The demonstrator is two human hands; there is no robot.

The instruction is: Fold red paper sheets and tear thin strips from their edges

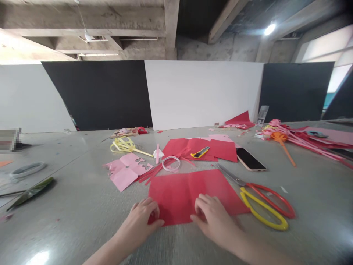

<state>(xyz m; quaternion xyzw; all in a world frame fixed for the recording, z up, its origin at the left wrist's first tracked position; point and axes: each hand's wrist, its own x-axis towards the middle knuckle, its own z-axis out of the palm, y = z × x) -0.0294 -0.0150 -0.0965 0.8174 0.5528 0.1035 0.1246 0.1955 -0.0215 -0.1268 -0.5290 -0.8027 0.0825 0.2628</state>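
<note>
Your left hand (146, 217) was half curled at the near-left corner of a red paper sheet (184, 195) on the surface (91, 213); your right hand (212, 217), likewise curled, met its near edge, left of the scissors (244, 184). Whether either pinched paper was unclear. Positioning seemed underway; the next move called for an even grip.

Ceiling lamp (269, 29) and window (328, 48) bright at right; glare on tabletop (91, 202) lower left; edges stretched, soft
</note>
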